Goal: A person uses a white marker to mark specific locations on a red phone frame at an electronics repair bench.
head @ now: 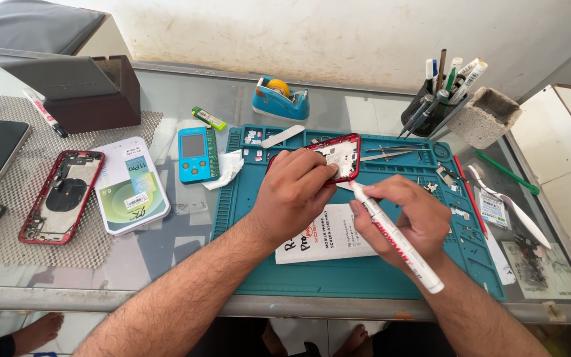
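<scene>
My left hand (293,190) grips a red phone frame (340,153), open side up, tilted above a teal work mat (365,271). My right hand (408,219) holds a white marker-like pen (396,237) with red lettering, its tip touching the frame's lower edge. A white printed card (328,241) lies on the mat under both hands.
A second red phone housing (61,196) lies on a mesh pad at left, beside a white box (131,185) and a blue tester device (194,154). Tape dispenser (279,99) at the back, pen holder (439,99) back right, tweezers (391,152) and small parts on the mat.
</scene>
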